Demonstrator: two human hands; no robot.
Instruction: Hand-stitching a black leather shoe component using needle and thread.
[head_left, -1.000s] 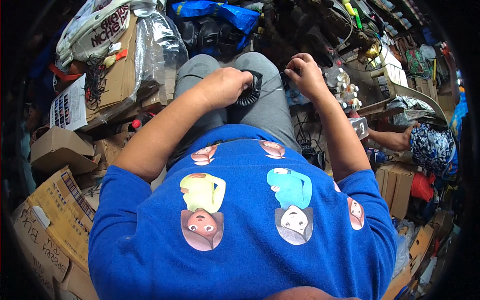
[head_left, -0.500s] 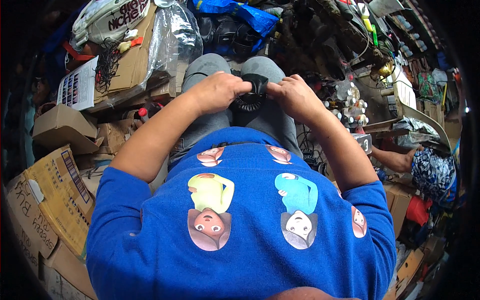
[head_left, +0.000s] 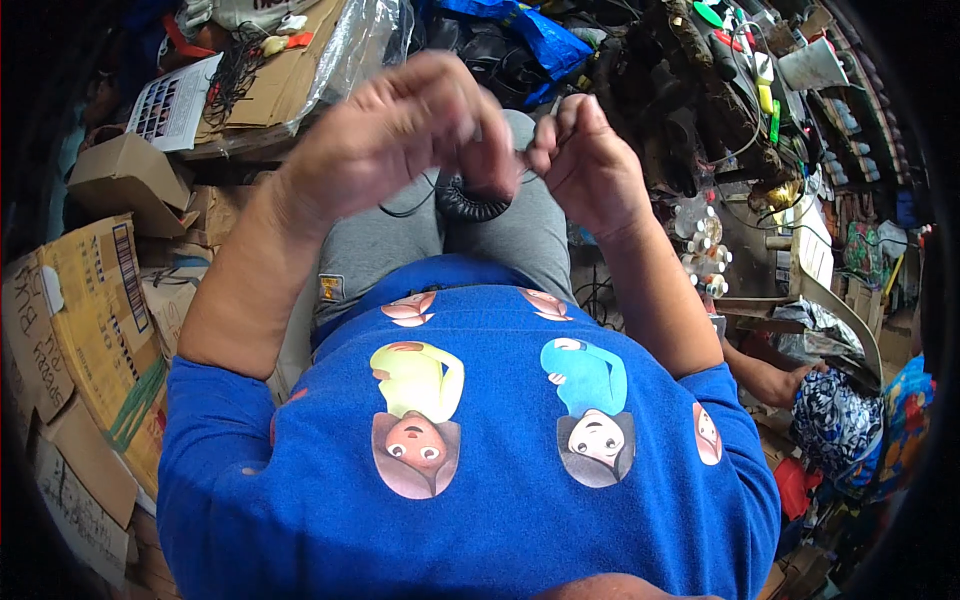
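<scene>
On my lap, between the grey-trousered thighs, lies a black round piece with a ribbed edge; its upper part is hidden behind my left hand. Raised above it, my left hand is smeared by motion, its fingers bent. My right hand is held up just to the right, palm partly turned toward me, fingers and thumb curled in a pinch. What that pinch holds is too small to make out. A thin dark cord loops over my left thigh.
Cardboard boxes crowd the left side. Behind my knees lie black items and a blue plastic sheet. Small white-capped bottles stand at the right, near another person's arm and patterned cloth.
Both hands have let go of the black ribbed piece and risen from it. My left hand has come up, large and blurred; my right has opened away slightly. The view has shifted a little.
</scene>
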